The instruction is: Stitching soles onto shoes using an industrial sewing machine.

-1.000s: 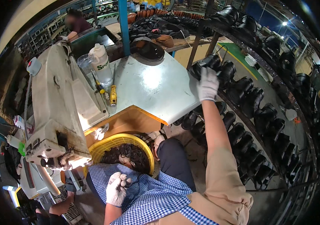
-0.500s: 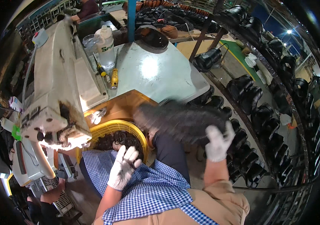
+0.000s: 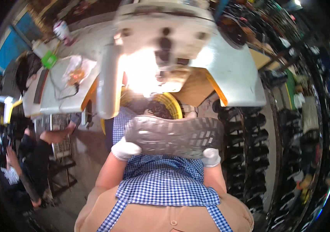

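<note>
A dark shoe [image 3: 172,136] lies sideways across my lap, its treaded sole turned up toward me. My left hand [image 3: 126,149], in a white glove, grips one end of it from below. The other end is in my gloved right hand [image 3: 211,157], the thumb against the sole's edge. The shoe's upper is hidden behind the sole. Just beyond it hangs the head of a white machine [image 3: 165,42], with a bright light glaring under it.
Under the machine stands a yellow basket [image 3: 176,105] of dark scraps. A pale worktable [image 3: 236,77] extends to the right, beside racks of black shoes [image 3: 254,147]. A second table [image 3: 66,91] is at left, with another person [image 3: 37,143] seated near it.
My view has swung left toward the machine. The shoe, blurred in my right hand before, is now in front of me, and my left hand has closed on its other end.
</note>
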Demonstrator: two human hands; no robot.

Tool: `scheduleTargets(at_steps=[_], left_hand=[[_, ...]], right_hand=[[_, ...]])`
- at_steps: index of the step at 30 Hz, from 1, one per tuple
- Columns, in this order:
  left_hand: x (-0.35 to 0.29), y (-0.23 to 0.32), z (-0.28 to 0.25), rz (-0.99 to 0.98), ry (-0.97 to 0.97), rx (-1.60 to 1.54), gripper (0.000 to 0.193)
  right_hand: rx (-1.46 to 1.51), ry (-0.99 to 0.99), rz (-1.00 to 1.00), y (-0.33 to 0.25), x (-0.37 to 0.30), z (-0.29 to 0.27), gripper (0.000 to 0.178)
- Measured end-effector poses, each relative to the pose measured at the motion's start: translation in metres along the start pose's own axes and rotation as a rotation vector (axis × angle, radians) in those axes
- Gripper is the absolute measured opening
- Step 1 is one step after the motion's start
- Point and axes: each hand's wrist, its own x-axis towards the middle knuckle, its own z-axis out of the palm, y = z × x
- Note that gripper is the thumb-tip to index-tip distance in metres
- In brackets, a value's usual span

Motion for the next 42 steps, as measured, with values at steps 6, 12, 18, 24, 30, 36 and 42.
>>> scheduleTargets(at_steps=[6, 12, 18, 24, 30, 36, 42], left_hand=[[0.057, 0.009, 0.02, -0.098, -0.105, -0.007, 0.103], [0.083, 0.028, 0.008, -0.093, -0.231, -0.028, 0.109], [0.066, 0.018, -0.022, 0.047, -0.105, -0.003, 0.095], [0.05, 0.026, -0.039, 0.054, -0.029, -0.369, 0.053], [0.009, 0.048, -0.057, 0.256, 0.063, -0.277, 0.085], [-0.021, 0.058, -0.087, 0.265, 0.337, -0.33, 0.096], [-0.059, 0.03, -0.099, 0.303, 0.328, -0.363, 0.103]], right_hand=[[0.311, 0.196, -0.225, -0.012, 0.009, -0.056, 0.087], [0.046, 0.171, -0.28, -0.021, 0.021, -0.089, 0.09], [-0.06, 0.176, -0.336, -0.027, 0.021, -0.058, 0.094], [-0.129, 0.035, -0.332, -0.014, 0.041, -0.027, 0.094], [-0.192, -0.081, -0.209, 0.022, 0.06, 0.022, 0.075], [-0.645, -0.265, -0.149, 0.056, 0.09, 0.054, 0.067], [-0.613, -0.419, -0.079, 0.065, 0.114, 0.061, 0.076]])
